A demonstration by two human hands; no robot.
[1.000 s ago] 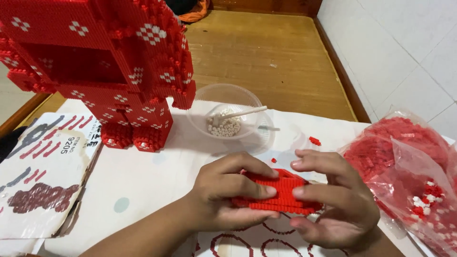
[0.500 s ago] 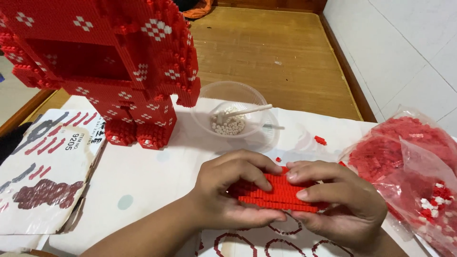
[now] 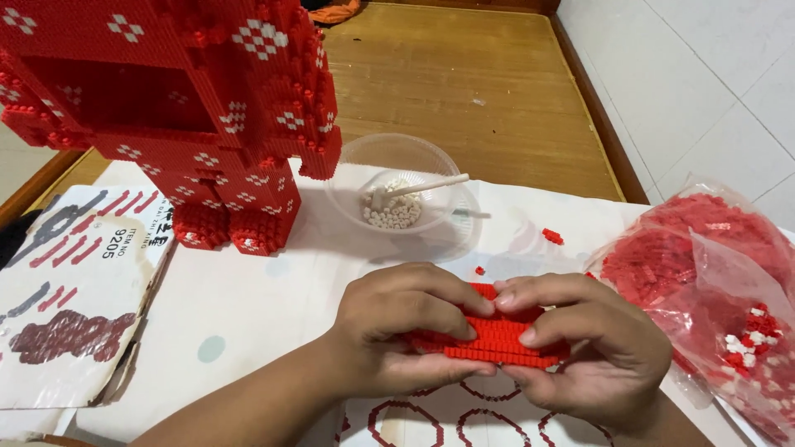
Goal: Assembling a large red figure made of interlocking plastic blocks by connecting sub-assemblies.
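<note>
Both hands clamp the red slab (image 3: pixel 497 341) at 6 o'clock: left hand (image 3: pixel 406 331) w/ thumb under, right hand (image 3: pixel 592 348) on top. Best pressed evenly so studs seat w/o bowing. Bowl (image 3: pixel 389 161) at 12, bag (image 3: pixel 704 281) at 3.

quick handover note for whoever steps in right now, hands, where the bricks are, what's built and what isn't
Left hand and right hand: both in a grip on the flat red brick slab, fingers pressing its top edge, low over the white sheet.
Built: large red model with white patterns stands at back left.
Supplies: clear bowl of small white pieces with a stick, bag of red bricks at right, booklet at left.
Left: the slab is apart from the model; loose red bricks lie on the sheet.
</note>
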